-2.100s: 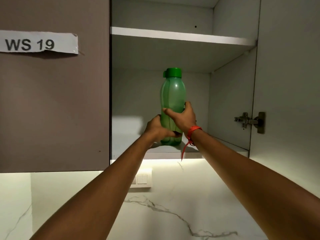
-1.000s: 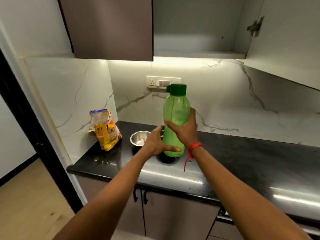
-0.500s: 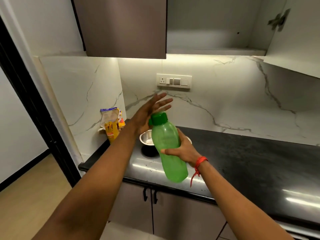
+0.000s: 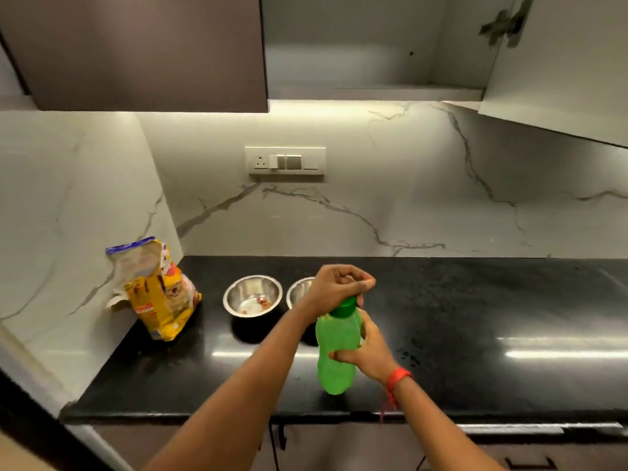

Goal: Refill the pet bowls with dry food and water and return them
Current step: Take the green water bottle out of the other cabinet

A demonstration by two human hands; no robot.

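- Since half a second ago the left hand (image 4: 338, 287) has dropped from a spread, open pose above the bottle and now sits curled over the cap (image 4: 346, 306). The green bottle (image 4: 334, 355) has come lower and stands nearly upright.
- The right hand (image 4: 368, 351), with a red thread (image 4: 397, 379) at the wrist, wraps around the bottle's middle from the three o'clock side, thumb across the front. Neither hand is free.
- The bottle is over the front part of the black counter (image 4: 475, 317). Whether its base touches the surface I cannot tell.
- At about eleven o'clock from the bottle stands the first bowl (image 4: 253, 295), steel, with only a few brown pieces of dry food in the bottom. The second bowl (image 4: 298, 291) is just beside it at its three o'clock, mostly hidden behind the left wrist, so I cannot tell what it contains.
- The yellow food bag (image 4: 159, 290) leans in the corner at the first bowl's nine o'clock, its top open.
- The wall cupboard (image 4: 373, 45) at twelve o'clock stands open.
- My reading of the step: the water part is under way and this is the uncapping, with the left hand set to twist while the right steadies the body.
- The next move calls for a firm hold on the bottle while the cap is freed, and a place to put the cap or a way to keep it in hand. The bottle then has to be carried towards eleven o'clock and tipped slowly over a bowl.
- Judging by the few pieces in the first bowl, the dry food looks mostly still to be poured.
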